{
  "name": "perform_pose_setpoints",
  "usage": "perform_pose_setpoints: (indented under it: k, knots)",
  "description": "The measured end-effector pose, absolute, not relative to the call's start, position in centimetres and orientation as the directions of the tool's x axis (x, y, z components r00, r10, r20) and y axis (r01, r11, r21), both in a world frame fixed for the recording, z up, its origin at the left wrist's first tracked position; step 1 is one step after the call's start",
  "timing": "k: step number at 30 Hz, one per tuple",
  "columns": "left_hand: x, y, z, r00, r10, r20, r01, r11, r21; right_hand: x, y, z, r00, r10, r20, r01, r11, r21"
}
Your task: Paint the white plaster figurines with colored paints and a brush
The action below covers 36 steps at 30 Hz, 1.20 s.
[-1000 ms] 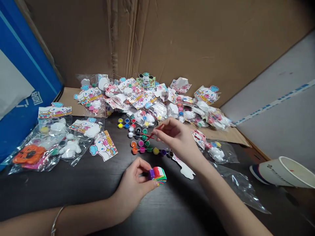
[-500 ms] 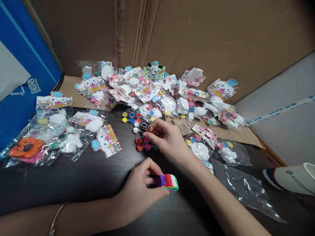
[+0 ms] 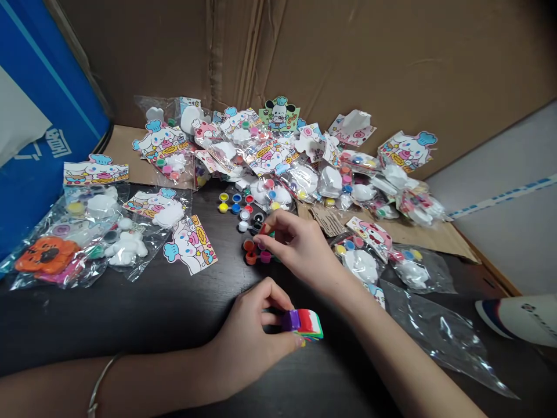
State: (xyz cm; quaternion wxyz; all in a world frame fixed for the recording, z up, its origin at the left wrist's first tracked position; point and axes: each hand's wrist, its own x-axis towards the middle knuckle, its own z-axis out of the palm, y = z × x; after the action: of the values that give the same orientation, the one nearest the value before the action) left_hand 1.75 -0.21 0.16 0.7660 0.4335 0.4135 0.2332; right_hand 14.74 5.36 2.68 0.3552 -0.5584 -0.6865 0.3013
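Head view: blue box [image 3: 52, 104] lettering [image 3: 52, 144] unreadable, left grip [image 3: 252, 334] clamped on painted piece [image 3: 308, 322], right grip [image 3: 300, 249] on brush [image 3: 263, 229], now mostly hidden

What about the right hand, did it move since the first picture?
Yes, the right hand has moved left, closer to the white paint pot.

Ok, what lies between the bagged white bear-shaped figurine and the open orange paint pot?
The head view shows a colourful cartoon-printed card, then dark tabletop before the pot.
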Motion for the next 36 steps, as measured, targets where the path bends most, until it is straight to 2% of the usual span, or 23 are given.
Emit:
perform_pose_setpoints:
  k: [16, 24, 27, 30, 36]
  knots:
    - [1.8, 0.1, 0.4, 0.544, 0.717, -0.435, 0.003, 0.517, 0.856, 14.7, 5.2, 2.9, -0.126, 0.982, 0.139, 0.539, 0.185, -0.822]
    - [1.8, 0.1, 0.4, 0.531, 0.727, -0.435, -0.004, 0.516, 0.857, 15.3, 5.3, 3.1, -0.028, 0.985, 0.173, 0.505, 0.163, -0.848]
    - [1.7, 0.0, 0.3, 0.532, 0.723, -0.442, -0.025, 0.535, 0.845, 15.3, 5.3, 3.6, 0.016, 0.984, 0.177, 0.425, 0.154, -0.892]
    - [1.6, 0.0, 0.1, 0.504, 0.759, -0.412, -0.119, 0.534, 0.837, 15.8, 5.0, 4.4, 0.088, 0.979, 0.182, 0.282, 0.15, -0.947]
    - [1.7, 0.3, -0.1, 0.421, 0.864, -0.276, -0.23, 0.396, 0.889, 17.7, 1.7, 5.0, 0.355, 0.925, 0.134, 0.055, 0.122, -0.991]
